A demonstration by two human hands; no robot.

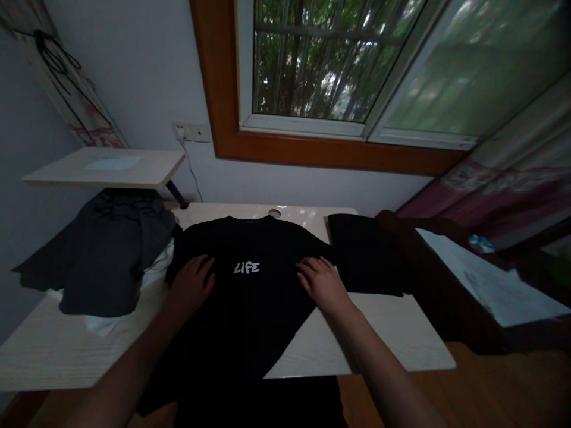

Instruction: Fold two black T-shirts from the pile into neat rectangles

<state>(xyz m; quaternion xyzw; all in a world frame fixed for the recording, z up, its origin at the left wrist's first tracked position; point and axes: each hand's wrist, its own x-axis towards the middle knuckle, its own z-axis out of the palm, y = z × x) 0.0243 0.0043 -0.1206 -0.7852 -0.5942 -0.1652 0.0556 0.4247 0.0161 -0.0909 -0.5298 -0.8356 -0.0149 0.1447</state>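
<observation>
Shirt (245,315) spread on table (405,324), overhanging table's near edge. Your left hand (193,285), your right hand (323,282): resting on shirt, fingers loosely parted, gripping nothing. Folded black cloth (363,255): table's right side.

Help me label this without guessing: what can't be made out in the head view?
All in the head view:
Shirt: most of its lower hem, lost in darkness at the near edge of the table.
Left hand, right hand: whether they pinch the shirt; their backs hide the palms.
White cloth: mostly hidden by the grey garment.
Black bundle: its folds, too dark.
Paper at right: its marks, too faint.
</observation>
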